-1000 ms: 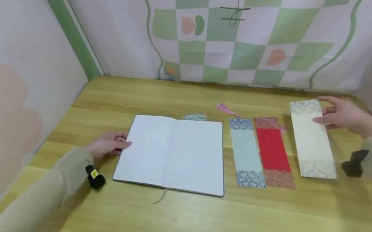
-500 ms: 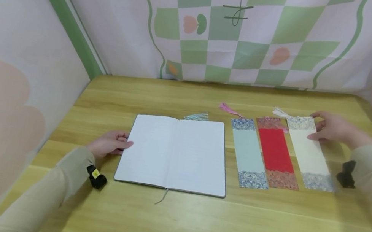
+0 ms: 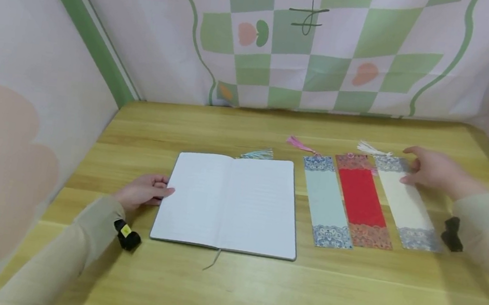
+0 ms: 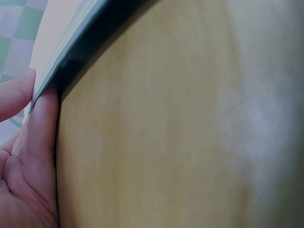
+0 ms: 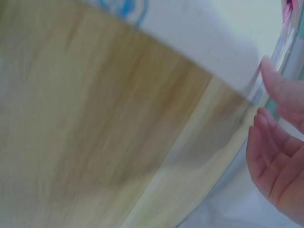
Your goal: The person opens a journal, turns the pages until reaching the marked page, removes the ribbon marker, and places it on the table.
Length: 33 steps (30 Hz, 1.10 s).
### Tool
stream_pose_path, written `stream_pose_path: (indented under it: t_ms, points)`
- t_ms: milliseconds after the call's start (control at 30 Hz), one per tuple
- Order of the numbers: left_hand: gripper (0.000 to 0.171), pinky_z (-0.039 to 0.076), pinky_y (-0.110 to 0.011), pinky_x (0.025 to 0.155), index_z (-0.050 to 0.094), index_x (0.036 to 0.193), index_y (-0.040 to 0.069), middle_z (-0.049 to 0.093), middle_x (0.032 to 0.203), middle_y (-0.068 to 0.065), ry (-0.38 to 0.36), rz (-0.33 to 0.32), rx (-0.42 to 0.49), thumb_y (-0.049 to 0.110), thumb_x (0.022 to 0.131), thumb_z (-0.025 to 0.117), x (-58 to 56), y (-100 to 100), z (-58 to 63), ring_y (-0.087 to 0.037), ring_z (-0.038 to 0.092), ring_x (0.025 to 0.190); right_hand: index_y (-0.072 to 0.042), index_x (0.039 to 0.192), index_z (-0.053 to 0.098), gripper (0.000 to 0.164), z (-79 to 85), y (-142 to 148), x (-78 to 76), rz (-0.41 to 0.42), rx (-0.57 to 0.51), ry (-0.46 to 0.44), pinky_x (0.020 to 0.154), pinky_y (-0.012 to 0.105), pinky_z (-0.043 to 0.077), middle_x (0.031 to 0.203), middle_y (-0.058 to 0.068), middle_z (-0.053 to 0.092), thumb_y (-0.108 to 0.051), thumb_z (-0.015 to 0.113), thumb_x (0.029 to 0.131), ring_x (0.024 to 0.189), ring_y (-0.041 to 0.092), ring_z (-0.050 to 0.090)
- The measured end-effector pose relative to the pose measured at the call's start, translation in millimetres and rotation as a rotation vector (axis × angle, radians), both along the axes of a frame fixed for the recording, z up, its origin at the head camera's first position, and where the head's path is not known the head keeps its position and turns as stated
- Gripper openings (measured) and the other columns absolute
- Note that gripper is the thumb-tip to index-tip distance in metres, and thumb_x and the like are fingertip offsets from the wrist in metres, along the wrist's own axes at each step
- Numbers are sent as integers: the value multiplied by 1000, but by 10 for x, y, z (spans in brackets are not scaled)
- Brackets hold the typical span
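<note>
A notebook (image 3: 261, 205) lies spread on the wooden table with blank-looking pages up. At its left edge my left hand (image 3: 142, 191) pinches it, thumb on the page and fingers under the cover, as the left wrist view confirms. On the right, a cream bookmark (image 3: 406, 201) with patterned ends and a white tassel (image 3: 372, 149) lies flat. My right hand (image 3: 439, 172) is over its upper right corner. In the right wrist view the thumb (image 5: 280, 88) is at the bookmark's surface, while the other fingers are loosely bent beyond its edge.
Left of the cream bookmark lie a red bookmark (image 3: 362, 198) and a pale green bookmark (image 3: 327, 199) with a pink tassel (image 3: 301, 145). A blue-white tassel (image 3: 257, 154) sticks out above the notebook. A ribbon (image 3: 212, 260) hangs below it. Patterned cloth (image 3: 290, 72) borders the table's back.
My right hand has brought the cream bookmark down and leftward, flat beside the red one, and its grip has loosened. The left hand and notebook stay in place.
</note>
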<state>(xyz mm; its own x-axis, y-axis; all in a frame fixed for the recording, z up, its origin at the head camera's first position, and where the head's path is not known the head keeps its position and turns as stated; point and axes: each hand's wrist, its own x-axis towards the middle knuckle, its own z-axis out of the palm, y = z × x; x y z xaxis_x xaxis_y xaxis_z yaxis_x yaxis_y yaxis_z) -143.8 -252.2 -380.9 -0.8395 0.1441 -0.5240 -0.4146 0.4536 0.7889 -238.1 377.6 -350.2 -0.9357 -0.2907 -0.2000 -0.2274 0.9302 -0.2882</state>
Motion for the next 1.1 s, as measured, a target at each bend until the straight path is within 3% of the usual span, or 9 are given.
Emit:
stream_pose_path:
  t_ms: [100,267,500,767,933,1100]
  points:
    - [22,49,-19,67,44,106,3,43,70,8,4,-3,6,16,95,58,1,9,-6,-5,48,73,15,130,35,74,64,-80,48,33,41,28,82,61,43,96,30,60,-11,76,73,90,46,57]
    - [25,49,-20,67,45,110,1,46,72,8,7,3,2,16,95,58,6,18,5,-6,49,73,13,126,43,62,157,-317,125,74,79,88,73,55,48,98,28,61,-11,72,78,87,41,59]
    - [31,49,-20,67,44,115,-2,48,74,7,0,4,-4,17,94,59,17,19,20,-6,49,74,11,120,53,45,100,-871,256,123,-50,106,73,49,52,98,23,63,-12,69,83,86,35,61]
    - [32,49,-20,68,45,116,-2,49,75,7,10,13,-20,18,94,59,6,25,-12,-7,50,75,3,120,59,47,42,-1602,395,285,-50,193,89,52,47,115,23,62,-22,72,83,104,39,58]
    - [35,50,-20,68,45,118,-2,50,77,6,12,15,-27,18,94,59,1,37,-15,-7,50,76,2,125,56,60,27,-1970,390,336,-105,148,99,55,40,131,24,52,-32,76,80,121,44,48]
    - [37,50,-21,69,45,120,-3,49,78,4,12,7,-44,20,94,59,17,32,13,-9,50,77,-4,135,48,74,-6,-2249,353,353,-36,80,101,55,38,137,24,44,-43,75,78,125,41,42]
